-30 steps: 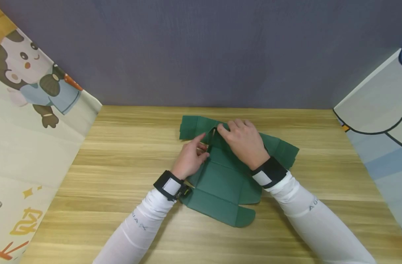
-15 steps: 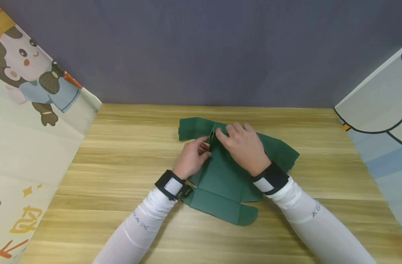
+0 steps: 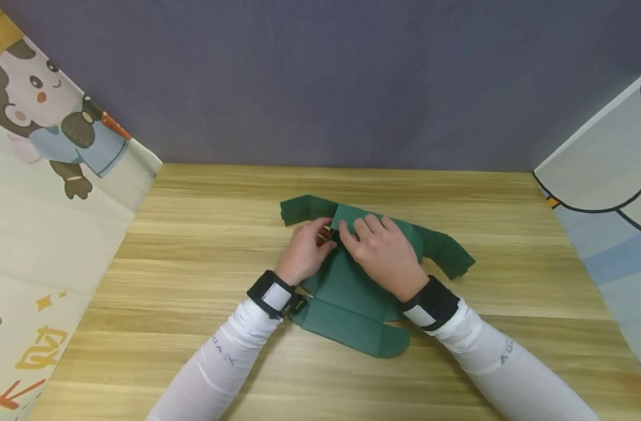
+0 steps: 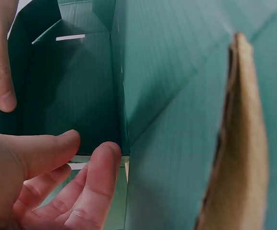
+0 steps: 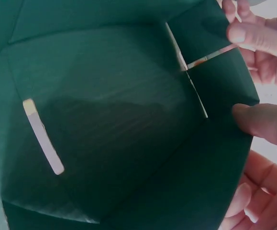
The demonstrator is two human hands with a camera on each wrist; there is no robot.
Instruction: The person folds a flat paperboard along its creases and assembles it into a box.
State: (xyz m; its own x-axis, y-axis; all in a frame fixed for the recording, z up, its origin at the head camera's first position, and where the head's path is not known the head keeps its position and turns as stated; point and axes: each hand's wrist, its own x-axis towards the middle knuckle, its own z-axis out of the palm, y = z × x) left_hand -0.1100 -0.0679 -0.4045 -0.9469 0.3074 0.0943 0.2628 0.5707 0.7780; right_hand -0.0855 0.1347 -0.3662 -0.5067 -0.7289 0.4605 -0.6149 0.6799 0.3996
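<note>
A green cardboard box point(image 3: 352, 286), partly folded, lies in front of me in the head view. Its far wall point(image 3: 373, 217) stands raised, with a long flap point(image 3: 309, 209) sticking out at the left and another flap point(image 3: 449, 251) at the right. My left hand point(image 3: 305, 251) pinches the far left corner, thumb point(image 4: 64, 143) inside and fingers outside. With thumb point(image 5: 253, 120) inside and fingers behind, my right hand point(image 3: 385, 254) grips the top of the far wall. A slot point(image 5: 42, 136) shows in a panel in the right wrist view.
The box lies on a wood-grain table point(image 3: 194, 292). A dark grey-blue panel point(image 3: 346, 82) rises behind it. Printed cartoon sheets hang as a left wall point(image 3: 52, 234) and a right wall point(image 3: 593, 199). The box's front panel point(image 3: 346, 327) lies toward me.
The far wall has been folded up toward me, and its side flaps have swung with it. My right hand has come slightly nearer; the left has barely shifted.
</note>
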